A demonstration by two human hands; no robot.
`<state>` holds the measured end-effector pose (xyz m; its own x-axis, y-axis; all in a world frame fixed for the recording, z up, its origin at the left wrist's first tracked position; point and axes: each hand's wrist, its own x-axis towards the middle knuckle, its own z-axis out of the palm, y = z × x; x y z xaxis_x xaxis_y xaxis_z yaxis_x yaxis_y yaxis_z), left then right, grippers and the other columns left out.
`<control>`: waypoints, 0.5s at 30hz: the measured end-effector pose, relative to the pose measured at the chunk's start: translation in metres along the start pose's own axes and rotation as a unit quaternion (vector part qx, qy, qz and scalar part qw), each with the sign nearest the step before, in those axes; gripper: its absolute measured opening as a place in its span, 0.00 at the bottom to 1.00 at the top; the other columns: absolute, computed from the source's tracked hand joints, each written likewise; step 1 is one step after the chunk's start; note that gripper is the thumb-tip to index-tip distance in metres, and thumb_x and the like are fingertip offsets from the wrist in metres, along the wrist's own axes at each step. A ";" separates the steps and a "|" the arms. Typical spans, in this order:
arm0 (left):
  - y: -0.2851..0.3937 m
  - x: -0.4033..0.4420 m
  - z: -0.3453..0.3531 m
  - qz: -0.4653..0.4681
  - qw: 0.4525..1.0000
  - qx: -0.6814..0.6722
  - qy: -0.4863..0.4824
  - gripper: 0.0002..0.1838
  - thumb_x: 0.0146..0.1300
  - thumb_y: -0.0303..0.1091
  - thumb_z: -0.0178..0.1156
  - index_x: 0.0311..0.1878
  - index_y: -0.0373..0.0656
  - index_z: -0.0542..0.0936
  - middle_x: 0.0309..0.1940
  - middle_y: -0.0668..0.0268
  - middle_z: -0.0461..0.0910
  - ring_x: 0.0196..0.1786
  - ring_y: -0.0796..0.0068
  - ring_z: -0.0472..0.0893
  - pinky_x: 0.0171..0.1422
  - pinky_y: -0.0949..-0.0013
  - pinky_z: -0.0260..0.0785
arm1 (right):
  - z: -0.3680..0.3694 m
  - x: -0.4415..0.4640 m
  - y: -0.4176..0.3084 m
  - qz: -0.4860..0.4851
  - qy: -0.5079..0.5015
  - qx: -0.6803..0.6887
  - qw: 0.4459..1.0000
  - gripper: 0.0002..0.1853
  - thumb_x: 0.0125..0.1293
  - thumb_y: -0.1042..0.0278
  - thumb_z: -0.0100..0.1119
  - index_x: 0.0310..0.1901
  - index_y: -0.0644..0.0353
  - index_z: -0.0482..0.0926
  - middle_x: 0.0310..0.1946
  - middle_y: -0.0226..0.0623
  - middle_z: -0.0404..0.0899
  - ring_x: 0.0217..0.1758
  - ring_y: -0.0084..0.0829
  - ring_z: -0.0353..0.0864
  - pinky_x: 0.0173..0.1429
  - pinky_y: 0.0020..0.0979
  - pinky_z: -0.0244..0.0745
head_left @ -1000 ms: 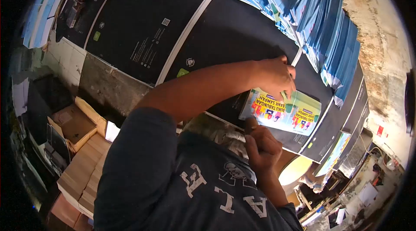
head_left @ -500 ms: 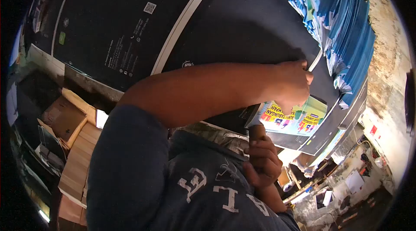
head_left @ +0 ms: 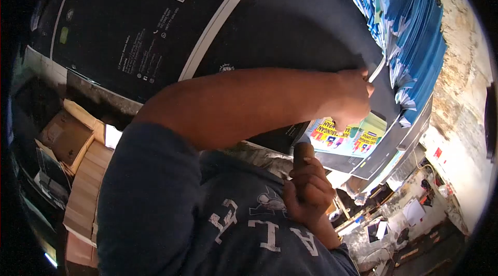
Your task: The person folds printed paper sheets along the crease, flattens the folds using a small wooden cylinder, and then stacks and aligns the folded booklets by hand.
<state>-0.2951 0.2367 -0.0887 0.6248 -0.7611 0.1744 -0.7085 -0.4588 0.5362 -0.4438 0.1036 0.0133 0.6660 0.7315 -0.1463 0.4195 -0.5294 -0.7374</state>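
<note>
Partly curled, left hand [head_left: 351, 98] on printed sheet [head_left: 364, 141], right hand [head_left: 310, 192] gripping brown cylinder [head_left: 302, 156]

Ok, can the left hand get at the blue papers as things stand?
Probably yes: the left hand, over the printed covers, is close to the blue papers, with seemingly only black surface and a pale strip between them.

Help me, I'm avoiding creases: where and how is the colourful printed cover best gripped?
I'd pinch the colourful printed cover by its right edge, coming in low from the right. It lies flat on the black surface, so an edge should be easiest; that end looks uncovered, while the left hand blocks part of the far side.
</note>
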 end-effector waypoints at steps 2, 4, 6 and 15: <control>0.001 0.001 0.001 0.005 1.000 0.000 -0.003 0.23 0.47 0.57 0.71 0.49 0.64 0.89 0.50 0.80 0.84 0.66 0.69 0.70 0.63 0.47 0.58 | -0.003 0.005 0.001 0.005 0.001 0.010 1.000 0.10 0.50 0.83 0.67 0.20 0.63 0.74 0.24 0.42 0.81 0.36 0.40 0.86 0.60 0.50 0.78; 0.000 0.000 -0.001 -0.003 1.000 -0.001 -0.004 0.24 0.47 0.57 0.71 0.49 0.65 0.89 0.50 0.80 0.84 0.66 0.69 0.70 0.63 0.47 0.58 | -0.009 0.005 -0.008 0.010 -0.002 -0.018 1.000 0.09 0.50 0.82 0.68 0.21 0.63 0.75 0.24 0.43 0.81 0.36 0.41 0.86 0.60 0.51 0.77; 0.000 -0.002 0.000 0.000 1.000 -0.008 0.009 0.24 0.47 0.57 0.72 0.50 0.65 0.89 0.52 0.79 0.84 0.66 0.69 0.70 0.64 0.47 0.58 | -0.010 0.014 -0.015 0.021 -0.007 -0.041 0.999 0.09 0.50 0.81 0.69 0.21 0.63 0.75 0.24 0.44 0.81 0.36 0.42 0.86 0.60 0.52 0.77; -0.001 -0.004 -0.004 0.003 1.000 -0.028 0.010 0.25 0.47 0.56 0.73 0.50 0.63 0.89 0.57 0.78 0.82 0.69 0.69 0.69 0.66 0.47 0.58 | -0.005 0.005 0.014 0.008 -0.029 0.103 0.994 0.12 0.48 0.69 0.76 0.25 0.57 0.77 0.29 0.38 0.82 0.39 0.42 0.84 0.63 0.53 0.73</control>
<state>-0.2960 0.2420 -0.0867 0.6267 -0.7547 0.1941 -0.6938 -0.4269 0.5801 -0.4313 0.0981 0.0058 0.6326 0.7504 -0.1918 0.2702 -0.4459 -0.8533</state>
